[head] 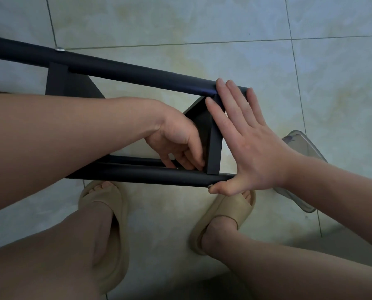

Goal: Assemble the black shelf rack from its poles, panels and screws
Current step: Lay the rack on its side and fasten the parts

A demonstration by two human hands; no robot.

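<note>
The black shelf rack lies on its side over the tiled floor. Its far pole (pixel 124 71) runs from upper left to the centre right, and its near pole (pixel 137 175) lies just above my feet. A black panel (pixel 210 135) spans the two poles at their right ends; another panel (pixel 59 81) sits further left. My right hand (pixel 245 139) lies flat with straight fingers against the panel and pole ends, thumb under the near pole's tip. My left hand (pixel 178 141) reaches down inside the frame, fingers curled at the joint of panel and near pole; what they hold is hidden. A silver screw head (pixel 60 49) shows on the far pole.
A clear plastic container (pixel 304 169) lies on the floor to the right, partly behind my right wrist. My feet in beige slippers (pixel 107 204) stand directly below the near pole. Pale floor tiles (pixel 180 22) stretch beyond the rack.
</note>
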